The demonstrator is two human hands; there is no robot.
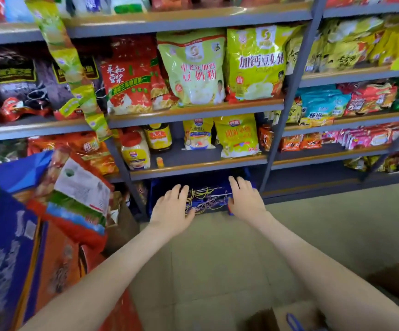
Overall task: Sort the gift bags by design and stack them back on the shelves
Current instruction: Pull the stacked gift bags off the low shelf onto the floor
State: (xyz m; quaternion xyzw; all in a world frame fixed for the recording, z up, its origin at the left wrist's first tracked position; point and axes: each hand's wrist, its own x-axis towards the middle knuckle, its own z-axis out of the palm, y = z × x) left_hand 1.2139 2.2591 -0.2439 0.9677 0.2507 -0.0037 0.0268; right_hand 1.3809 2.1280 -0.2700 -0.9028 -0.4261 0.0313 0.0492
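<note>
Gift bags point(164, 191) crosswise, cords point(197, 195) seemingly outward; left hand point(172, 207), right hand point(245, 199): fingers flat.

Two big yellow-green powder bags point(191, 68) stand side by side, with a red bag point(129, 87) just beside them on the left. Lower down are a white jar with a red lid point(135, 151), a dark jar with a yellow label point(158, 137) and two yellow bags point(239, 137). A strip of small packets point(74, 68) hangs slanted in front. At the left lean blue and orange cartons point(7, 247) — at the lower right, a brown cardboard box point(294, 314) sits on the beige floor point(217, 259).

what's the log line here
hands: left hand, right hand touch blue gift bags with yellow cord handles | where: bottom bay of grey shelving
</note>
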